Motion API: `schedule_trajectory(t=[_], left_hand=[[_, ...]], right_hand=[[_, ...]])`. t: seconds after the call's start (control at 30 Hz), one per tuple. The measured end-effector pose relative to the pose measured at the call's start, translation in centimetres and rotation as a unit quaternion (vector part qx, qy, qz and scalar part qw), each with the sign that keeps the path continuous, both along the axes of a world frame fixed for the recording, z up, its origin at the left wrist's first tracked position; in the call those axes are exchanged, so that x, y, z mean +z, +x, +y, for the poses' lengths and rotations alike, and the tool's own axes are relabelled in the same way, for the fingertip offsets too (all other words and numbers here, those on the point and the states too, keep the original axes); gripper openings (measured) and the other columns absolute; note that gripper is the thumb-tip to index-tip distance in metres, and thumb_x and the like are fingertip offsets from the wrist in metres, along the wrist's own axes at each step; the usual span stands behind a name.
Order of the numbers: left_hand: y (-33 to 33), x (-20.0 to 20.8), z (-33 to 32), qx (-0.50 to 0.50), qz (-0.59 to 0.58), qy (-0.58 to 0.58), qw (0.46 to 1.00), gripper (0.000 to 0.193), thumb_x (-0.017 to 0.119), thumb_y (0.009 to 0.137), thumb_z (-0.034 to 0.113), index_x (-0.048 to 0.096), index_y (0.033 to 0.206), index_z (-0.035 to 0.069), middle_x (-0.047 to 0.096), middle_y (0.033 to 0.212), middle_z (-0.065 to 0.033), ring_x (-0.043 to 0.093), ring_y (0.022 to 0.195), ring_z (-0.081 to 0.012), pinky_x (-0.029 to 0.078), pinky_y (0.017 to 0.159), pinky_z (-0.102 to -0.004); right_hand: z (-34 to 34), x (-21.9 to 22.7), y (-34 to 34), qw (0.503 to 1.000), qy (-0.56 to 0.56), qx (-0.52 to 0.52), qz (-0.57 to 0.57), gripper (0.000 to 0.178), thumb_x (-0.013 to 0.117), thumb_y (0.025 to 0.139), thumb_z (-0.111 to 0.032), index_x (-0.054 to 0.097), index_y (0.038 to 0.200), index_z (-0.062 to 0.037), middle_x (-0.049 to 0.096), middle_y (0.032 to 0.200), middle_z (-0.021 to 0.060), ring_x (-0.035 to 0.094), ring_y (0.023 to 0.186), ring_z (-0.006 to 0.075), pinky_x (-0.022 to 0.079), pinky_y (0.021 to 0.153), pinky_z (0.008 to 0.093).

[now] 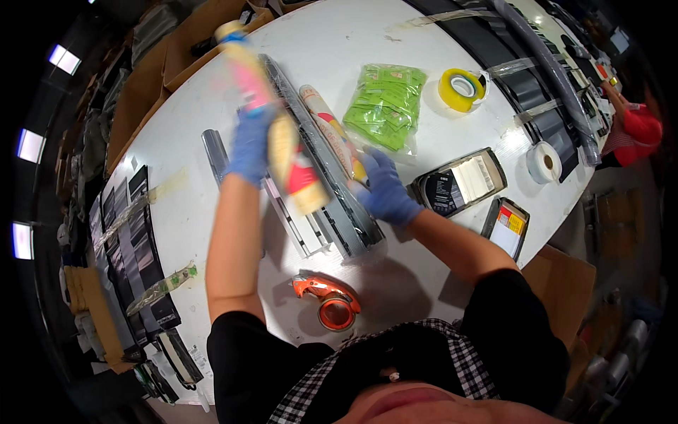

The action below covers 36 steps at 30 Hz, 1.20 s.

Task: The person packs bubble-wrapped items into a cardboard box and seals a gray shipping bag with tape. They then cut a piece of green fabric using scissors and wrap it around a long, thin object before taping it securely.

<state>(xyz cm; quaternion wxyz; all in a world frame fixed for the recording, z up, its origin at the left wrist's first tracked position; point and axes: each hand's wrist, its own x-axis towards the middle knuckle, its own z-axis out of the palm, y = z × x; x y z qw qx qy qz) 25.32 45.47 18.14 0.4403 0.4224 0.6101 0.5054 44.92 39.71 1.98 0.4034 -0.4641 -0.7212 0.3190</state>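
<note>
The left hand (254,141), in a blue glove, has its fingers wrapped round the middle of a cream-and-pink tube (284,141). That tube is blurred and slants across the work, its far end toward the left and its near end over a long grey bundle (346,212) wrapped in clear plastic. The right hand (387,187), gloved alike, has thumb and fingers closed about the near end of a second printed tube (328,127) — this one lies along the right side of the bundle.

Pale strips (307,230) lie at the bundle's left, and an orange tape dispenser (332,300) sits on the near part of the white table (332,42). To the far right of the second tube is a clear bag of green packets (387,104), then a roll of yellow tape (447,95). Right of the right hand stands a dark box (479,200) holding small cartons — a white label roll (538,159) is just beyond its right side.
</note>
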Motion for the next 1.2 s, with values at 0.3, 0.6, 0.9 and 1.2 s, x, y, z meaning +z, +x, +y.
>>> schedule_trajectory(t=[0.3, 0.6, 0.9, 1.2], left_hand=[[20.0, -10.9, 6.6, -0.091, 0.242, -0.170, 0.951, 0.072, 0.069, 0.079, 0.037, 0.038, 0.135, 0.004, 0.050, 0.127, -0.0231, 0.055, 0.110, -0.0350, 0.043, 0.094, -0.0455], [6.7, -7.0, -14.4, -0.142, 0.466, 0.203, 0.849, 0.044, 0.072, 0.079, 0.018, 0.058, 0.119, 0.007, 0.058, 0.118, -0.0144, 0.055, 0.112, -0.0306, 0.044, 0.098, -0.0383], [0.8, -16.0, -45.0, 0.075, 0.643, -0.183, 0.740, 0.064, 0.057, 0.086, 0.041, 0.045, 0.137, 0.004, 0.044, 0.139, -0.0204, 0.038, 0.131, -0.0367, 0.028, 0.111, -0.0439], [5.2, -18.7, -48.8, 0.046, 0.660, -0.162, 0.732, 0.077, 0.052, 0.087, 0.051, 0.029, 0.148, 0.010, 0.025, 0.152, -0.0201, 0.021, 0.141, -0.0395, 0.013, 0.116, -0.0500]], right_hand=[[-9.0, 2.5, 10.9, 0.990, 0.055, 0.064, -0.116, 0.055, 0.070, 0.074, -0.016, 0.052, 0.125, -0.0065, 0.045, 0.130, 0.0232, 0.042, 0.122, 0.0436, 0.037, 0.102, 0.0494], [-17.6, -2.8, 14.2, 0.991, 0.038, 0.078, -0.106, 0.042, 0.070, 0.074, -0.012, 0.059, 0.114, -0.0053, 0.048, 0.130, 0.0211, 0.044, 0.121, 0.0443, 0.037, 0.102, 0.0509], [-24.5, -2.9, 14.5, 0.983, 0.045, 0.141, -0.104, 0.040, 0.067, 0.077, -0.013, 0.061, 0.115, -0.0031, 0.050, 0.130, 0.0192, 0.044, 0.122, 0.0386, 0.037, 0.104, 0.0477], [-19.6, -3.1, 7.0, 0.939, 0.214, 0.194, -0.185, 0.062, 0.070, 0.074, -0.022, 0.050, 0.131, -0.0073, 0.049, 0.135, 0.0167, 0.041, 0.129, 0.0395, 0.031, 0.106, 0.0507]])
